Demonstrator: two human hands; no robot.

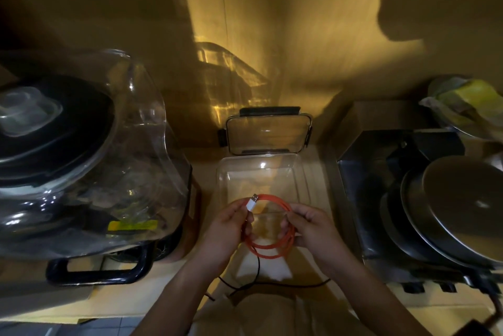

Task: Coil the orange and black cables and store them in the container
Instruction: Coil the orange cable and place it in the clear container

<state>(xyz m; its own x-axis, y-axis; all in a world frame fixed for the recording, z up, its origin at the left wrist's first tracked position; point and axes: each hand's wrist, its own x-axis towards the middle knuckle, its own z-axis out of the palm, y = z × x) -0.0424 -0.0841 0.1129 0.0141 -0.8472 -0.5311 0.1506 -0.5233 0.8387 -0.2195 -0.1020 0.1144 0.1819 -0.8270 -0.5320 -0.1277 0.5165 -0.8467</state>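
An orange cable (pixel 275 250) is wound into a loop of a few turns, held just above the near end of a clear plastic container (pixel 261 172). My left hand (pixel 227 229) grips the loop's left side, where the white USB plug (pixel 251 203) sticks up. My right hand (pixel 313 229) grips the loop's right side. A thin black cable (pixel 257 275) lies loose on the counter below the loop, trailing off to both sides. The container's lid (pixel 268 133) leans upright against the wall behind it.
A large blender jug with a black lid (pixel 81 161) stands close on the left. A metal tray with stacked dark pans (pixel 446 216) fills the right. A white cloth (pixel 272 267) lies under the hands. A bowl of yellow-green things (pixel 471 104) is at the far right.
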